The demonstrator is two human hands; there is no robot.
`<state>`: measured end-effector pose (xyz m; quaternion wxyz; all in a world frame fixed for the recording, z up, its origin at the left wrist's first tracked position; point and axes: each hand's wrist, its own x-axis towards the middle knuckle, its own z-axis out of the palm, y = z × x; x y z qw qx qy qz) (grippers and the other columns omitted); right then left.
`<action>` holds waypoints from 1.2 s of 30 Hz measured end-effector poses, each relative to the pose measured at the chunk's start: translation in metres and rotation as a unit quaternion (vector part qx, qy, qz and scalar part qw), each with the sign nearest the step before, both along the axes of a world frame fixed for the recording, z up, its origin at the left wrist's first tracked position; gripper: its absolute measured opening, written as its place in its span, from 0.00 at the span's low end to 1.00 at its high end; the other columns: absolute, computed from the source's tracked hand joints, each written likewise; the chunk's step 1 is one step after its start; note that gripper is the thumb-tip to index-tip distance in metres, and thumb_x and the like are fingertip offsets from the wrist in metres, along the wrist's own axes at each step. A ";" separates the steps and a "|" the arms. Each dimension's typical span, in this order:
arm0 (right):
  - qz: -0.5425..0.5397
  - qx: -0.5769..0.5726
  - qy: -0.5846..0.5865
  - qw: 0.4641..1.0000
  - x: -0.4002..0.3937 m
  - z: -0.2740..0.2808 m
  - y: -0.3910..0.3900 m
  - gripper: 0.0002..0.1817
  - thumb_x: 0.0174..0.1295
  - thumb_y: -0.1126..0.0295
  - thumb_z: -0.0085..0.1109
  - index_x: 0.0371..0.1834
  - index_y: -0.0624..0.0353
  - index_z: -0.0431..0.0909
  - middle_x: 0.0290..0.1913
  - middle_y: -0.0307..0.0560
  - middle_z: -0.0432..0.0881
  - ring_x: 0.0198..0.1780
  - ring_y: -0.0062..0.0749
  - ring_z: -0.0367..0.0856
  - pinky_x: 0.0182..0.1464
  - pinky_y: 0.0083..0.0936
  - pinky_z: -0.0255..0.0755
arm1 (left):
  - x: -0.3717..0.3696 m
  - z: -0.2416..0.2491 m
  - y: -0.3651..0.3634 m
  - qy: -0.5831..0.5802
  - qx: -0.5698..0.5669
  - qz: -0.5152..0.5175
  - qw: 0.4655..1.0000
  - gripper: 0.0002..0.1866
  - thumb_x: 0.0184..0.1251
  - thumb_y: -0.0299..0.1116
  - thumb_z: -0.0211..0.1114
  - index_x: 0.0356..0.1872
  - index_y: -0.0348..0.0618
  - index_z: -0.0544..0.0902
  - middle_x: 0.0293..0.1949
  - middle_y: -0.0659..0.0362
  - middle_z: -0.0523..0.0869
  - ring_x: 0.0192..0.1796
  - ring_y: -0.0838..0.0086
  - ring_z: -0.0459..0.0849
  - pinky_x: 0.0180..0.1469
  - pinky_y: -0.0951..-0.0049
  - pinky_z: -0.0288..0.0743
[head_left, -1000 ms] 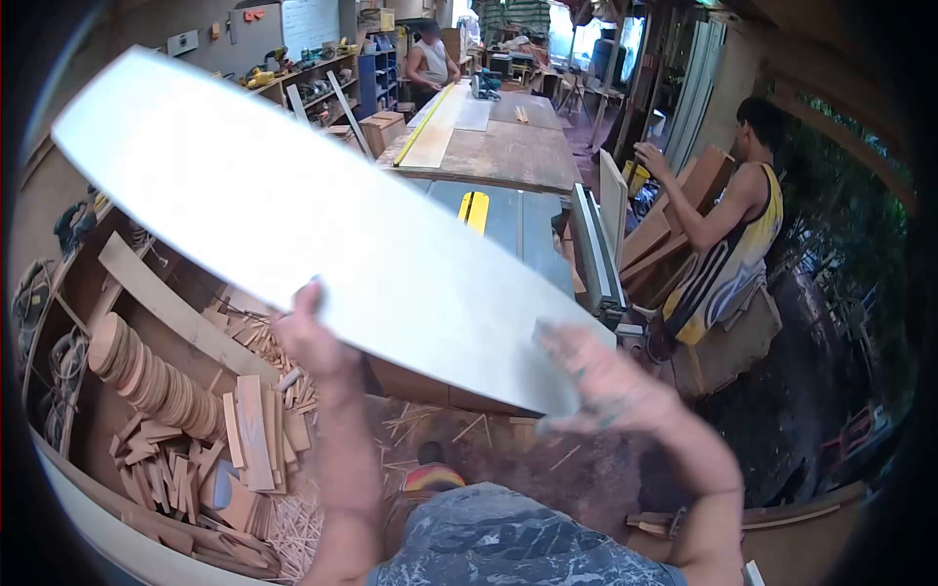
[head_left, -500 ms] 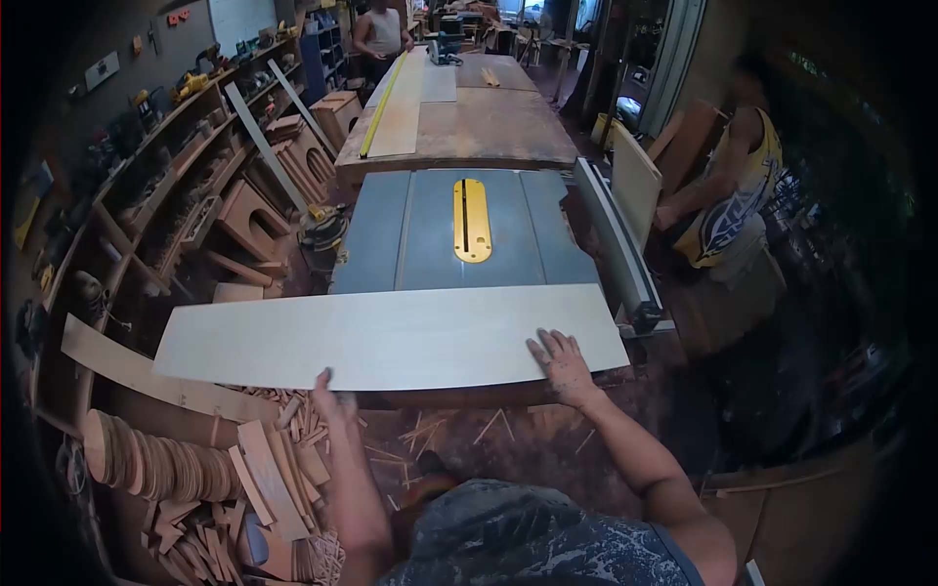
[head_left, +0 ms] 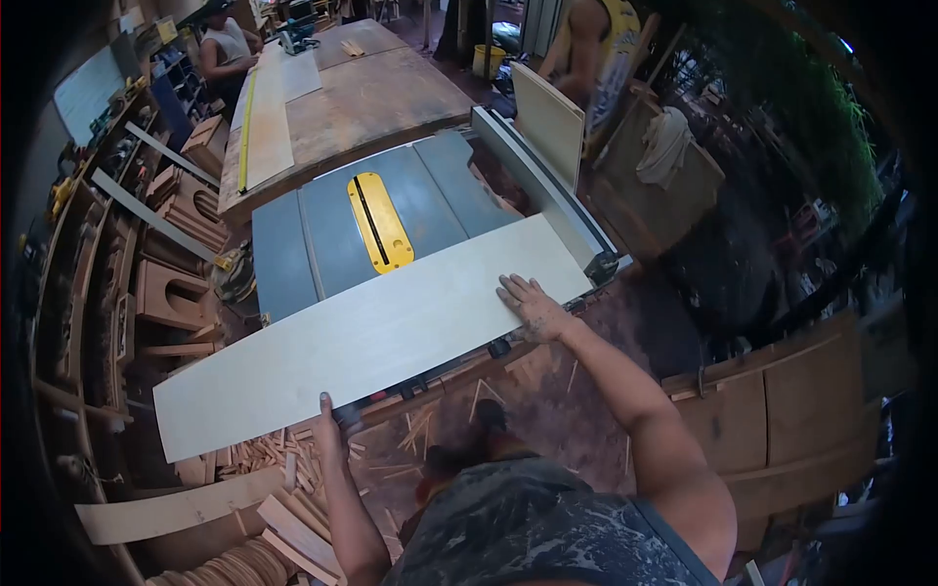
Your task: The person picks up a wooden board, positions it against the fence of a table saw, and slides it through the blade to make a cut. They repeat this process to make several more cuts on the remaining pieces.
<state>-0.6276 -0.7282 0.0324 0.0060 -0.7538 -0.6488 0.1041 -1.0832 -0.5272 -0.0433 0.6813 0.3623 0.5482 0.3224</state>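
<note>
A long pale wooden board [head_left: 362, 337] lies across the front of the grey table saw [head_left: 327, 230], its left part sticking out past the saw. My left hand [head_left: 332, 425] grips the board's near edge, thumb on top and fingers underneath. On the board's right part my right hand [head_left: 534, 309] rests flat with fingers spread. Beyond the board, the yellow throat plate [head_left: 381, 223] with its dark slot shows uncovered. The board's right end is close to the metal rip fence [head_left: 547, 190].
A big wooden table [head_left: 371, 98] with a yellow measure [head_left: 247, 127] stands behind the saw. One person [head_left: 225, 54] is at its left, another [head_left: 586, 49] beyond the fence near an upright panel [head_left: 547, 122]. Wood scraps [head_left: 278, 454] lie at lower left; shelves line the left.
The view has turned, so the saw and tables appear tilted and shifted left. Both hands remain on the board, whose left end now appears lower. The co-worker at the right has moved toward the top.
</note>
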 end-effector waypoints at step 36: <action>-0.090 0.288 0.048 0.952 -0.008 -0.042 -0.005 0.33 0.69 0.59 0.66 0.72 0.67 0.70 0.75 0.68 0.68 0.78 0.62 0.63 0.78 0.57 0.58 | 0.146 0.037 0.001 0.388 0.601 -0.324 0.619 0.32 0.67 0.51 0.72 0.70 0.50 0.81 0.77 0.46 0.71 0.79 0.43 0.64 0.79 0.34 0.53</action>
